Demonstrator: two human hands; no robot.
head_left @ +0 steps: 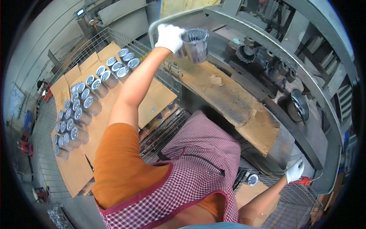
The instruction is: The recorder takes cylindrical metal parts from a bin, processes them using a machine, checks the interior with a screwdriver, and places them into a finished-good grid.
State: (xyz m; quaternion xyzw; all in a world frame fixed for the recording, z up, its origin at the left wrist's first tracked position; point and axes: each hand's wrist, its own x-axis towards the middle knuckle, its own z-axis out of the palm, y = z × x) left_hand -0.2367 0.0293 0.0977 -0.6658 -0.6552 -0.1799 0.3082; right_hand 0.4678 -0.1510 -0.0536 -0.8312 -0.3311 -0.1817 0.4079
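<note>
My left hand [169, 38], in a white glove, reaches out over the far end of the bench. Its fingers close at the rim of a grey metal cup [198, 47] with a slotted, ribbed top; the fingertips are partly hidden. Part of a second cup [180, 52] shows below the hand, beside the first. At the lower right, my right hand [294, 171], also gloved, is closed beside the machine's frame. A red-handled tool [303, 181] with a thin metal tip lies right against it; whether the fingers grip anything is hidden.
Rows of similar cups [78, 114] stand on cardboard [106, 126] in a wire cage at left. A worn board [225, 99] covers the bench. A curved metal guard rail [263, 32] surrounds machinery with a ribbed round part [246, 53]. A black bowl [299, 105] sits at right.
</note>
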